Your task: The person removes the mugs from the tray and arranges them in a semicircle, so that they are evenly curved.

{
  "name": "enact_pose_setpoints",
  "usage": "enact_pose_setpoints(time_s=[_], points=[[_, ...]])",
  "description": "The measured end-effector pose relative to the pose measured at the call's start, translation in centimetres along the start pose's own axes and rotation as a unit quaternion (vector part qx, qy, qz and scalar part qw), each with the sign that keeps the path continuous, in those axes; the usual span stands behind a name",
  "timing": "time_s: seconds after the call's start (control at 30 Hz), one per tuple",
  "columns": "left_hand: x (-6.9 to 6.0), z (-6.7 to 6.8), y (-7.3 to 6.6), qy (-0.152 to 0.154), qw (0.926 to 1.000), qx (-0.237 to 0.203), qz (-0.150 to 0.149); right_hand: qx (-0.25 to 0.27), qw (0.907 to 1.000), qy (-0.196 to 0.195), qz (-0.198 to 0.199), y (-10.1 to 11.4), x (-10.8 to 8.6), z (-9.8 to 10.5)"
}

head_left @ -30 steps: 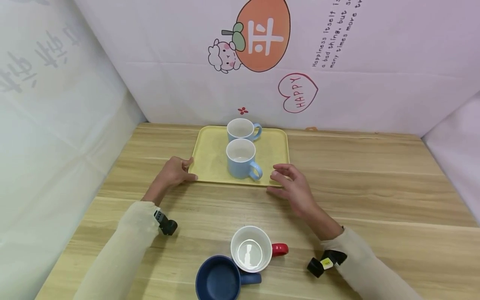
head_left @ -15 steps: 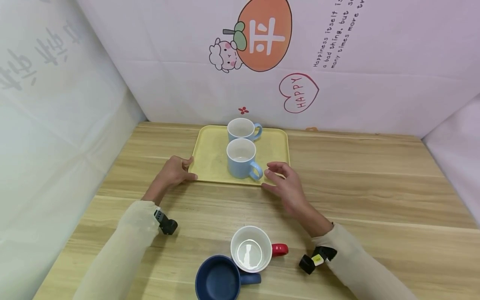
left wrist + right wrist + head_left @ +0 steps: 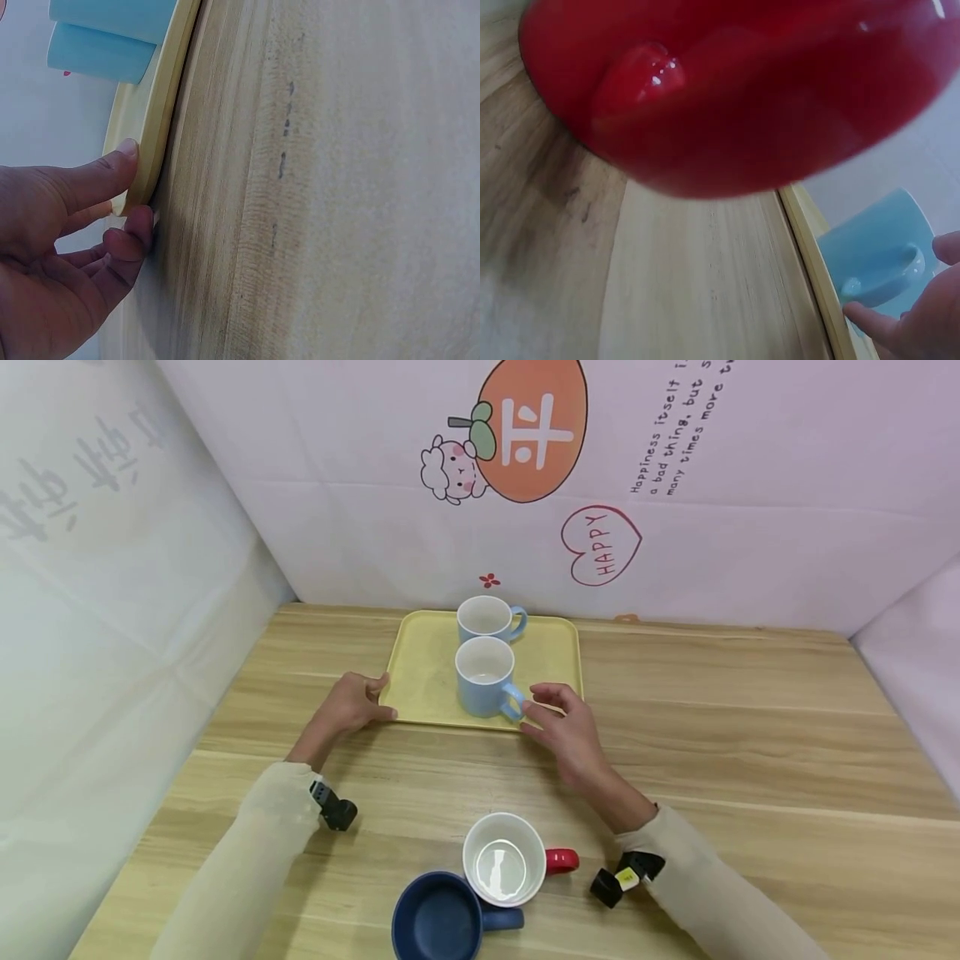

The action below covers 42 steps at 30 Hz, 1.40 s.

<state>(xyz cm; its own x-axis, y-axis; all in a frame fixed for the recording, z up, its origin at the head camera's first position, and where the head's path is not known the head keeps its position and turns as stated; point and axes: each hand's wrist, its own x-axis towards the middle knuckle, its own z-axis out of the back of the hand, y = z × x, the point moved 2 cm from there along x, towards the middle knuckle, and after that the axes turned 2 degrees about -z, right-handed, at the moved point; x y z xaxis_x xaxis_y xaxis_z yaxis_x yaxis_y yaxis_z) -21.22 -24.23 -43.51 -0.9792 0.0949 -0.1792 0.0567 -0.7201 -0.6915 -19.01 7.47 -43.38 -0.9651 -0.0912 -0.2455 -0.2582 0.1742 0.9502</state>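
Now, left hand [image 3: 347, 703]: pinches tray [image 3: 420, 668], eight o'clock.
Right hand [image 3: 568, 731]: half-spread, no firm grip, by front mug's [image 3: 477, 693] four-o'clock handle [image 3: 913, 267]; pinch squarely.

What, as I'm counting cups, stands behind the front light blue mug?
Another light blue mug, white inside, rim and handle visible; in the head view, the front mug covers its lower front.

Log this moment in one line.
left hand: grips yellow tray; right hand: at front blue mug; red mug, navy mug: on table
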Motion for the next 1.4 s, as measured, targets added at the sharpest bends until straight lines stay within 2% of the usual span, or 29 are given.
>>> enact_pose_setpoints(time_s=[0.3, 0.57, 1.0, 1.4], points=[[0.0, 0.1, 0.0, 0.008, 0.9999, -0.006, 0.008, 0.006, 0.9995, -0.014, -0.028, 0.1, 0.1, -1.1], [-0.1, 0.1, -0.1, 0.010, 0.9998, -0.014, 0.007, 0.009, 0.9994, -0.018, -0.028, -0.1, 0.3, -1.4], [0.0, 0.1, 0.0, 0.005, 0.9998, -0.015, 0.009, 0.045, 0.9989, -0.013, -0.011, -0.6, 0.8, -1.4], [0.0, 0.0, 0.1, 0.013, 0.9998, -0.008, 0.013, -0.004, 0.9994, -0.021, 0.027, -0.5, 1.1, -1.2]])
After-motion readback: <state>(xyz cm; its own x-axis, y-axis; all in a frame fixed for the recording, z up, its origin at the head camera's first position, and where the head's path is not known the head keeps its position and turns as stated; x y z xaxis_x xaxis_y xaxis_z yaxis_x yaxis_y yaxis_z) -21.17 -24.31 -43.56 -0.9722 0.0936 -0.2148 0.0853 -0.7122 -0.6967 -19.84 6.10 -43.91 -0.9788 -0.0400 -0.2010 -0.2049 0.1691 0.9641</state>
